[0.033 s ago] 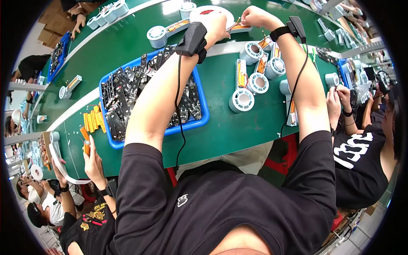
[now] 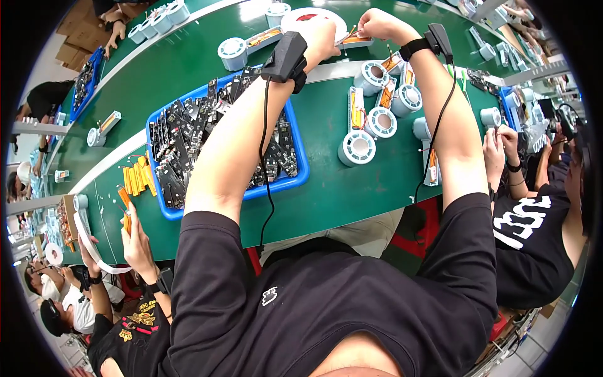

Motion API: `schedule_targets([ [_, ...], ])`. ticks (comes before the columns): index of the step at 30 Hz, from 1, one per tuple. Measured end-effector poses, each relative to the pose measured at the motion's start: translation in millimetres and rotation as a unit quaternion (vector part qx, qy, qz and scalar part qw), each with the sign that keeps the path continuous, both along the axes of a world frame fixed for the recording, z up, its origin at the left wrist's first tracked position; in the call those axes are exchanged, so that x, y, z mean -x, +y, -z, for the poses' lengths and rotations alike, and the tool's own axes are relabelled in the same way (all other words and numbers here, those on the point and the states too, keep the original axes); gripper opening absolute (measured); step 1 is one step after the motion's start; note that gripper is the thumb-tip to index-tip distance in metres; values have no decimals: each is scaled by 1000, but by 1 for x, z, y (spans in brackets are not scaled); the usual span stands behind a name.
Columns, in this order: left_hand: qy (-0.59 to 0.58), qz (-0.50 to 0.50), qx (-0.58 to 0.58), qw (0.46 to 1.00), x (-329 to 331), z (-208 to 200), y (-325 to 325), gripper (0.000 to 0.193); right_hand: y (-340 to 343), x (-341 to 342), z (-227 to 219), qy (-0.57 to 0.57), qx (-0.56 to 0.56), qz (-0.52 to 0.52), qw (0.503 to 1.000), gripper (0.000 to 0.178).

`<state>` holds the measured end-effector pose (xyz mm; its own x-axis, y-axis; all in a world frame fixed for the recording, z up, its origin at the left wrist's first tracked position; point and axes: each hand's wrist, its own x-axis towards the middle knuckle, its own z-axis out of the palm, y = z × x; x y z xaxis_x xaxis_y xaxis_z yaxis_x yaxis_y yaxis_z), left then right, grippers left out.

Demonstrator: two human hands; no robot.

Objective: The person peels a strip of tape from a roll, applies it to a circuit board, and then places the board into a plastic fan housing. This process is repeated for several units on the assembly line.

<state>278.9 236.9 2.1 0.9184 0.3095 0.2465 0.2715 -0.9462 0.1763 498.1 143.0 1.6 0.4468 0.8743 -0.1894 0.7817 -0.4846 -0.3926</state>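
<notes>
At the far side of the bench, my left hand [image 2: 323, 40] is closed beside a white disc [image 2: 294, 24] with a red centre. Its fingers bend away from view, so what they hold is hidden. My right hand [image 2: 380, 26] faces it, thumb and fingertips pinched on a thin wire [image 2: 353, 31]. Below the wire, between both hands, lies a pale blue housing [image 2: 359, 43] with an orange part inside. Left of my left hand lies another pale blue housing [image 2: 264, 40] with a round, vented head [image 2: 233, 54].
A blue tray [image 2: 304, 164] heaped with black circuit boards lies beneath my left forearm. Several round-headed housings [image 2: 357, 148] stand near my right forearm. Orange battery packs [image 2: 138, 177] lie left of the tray. Co-workers' hands [image 2: 139, 248] are close on both sides.
My hands stay practically where they were. At the left, the co-worker's hand with the orange pack has shifted slightly.
</notes>
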Motion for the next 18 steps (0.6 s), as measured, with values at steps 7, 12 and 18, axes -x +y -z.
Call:
schedule_targets([
  [7,11,3,6,1000,-7,-13,-17,36,-3,-7,1,-71,21,-18,997,20],
  [12,-1,6,0,1000,-21,-1,-17,33,2,-8,1,-251,19,11,968,30],
  [18,39,11,38,998,-32,-12,-30,37,4,-11,-8,-353,77,10,932,46],
])
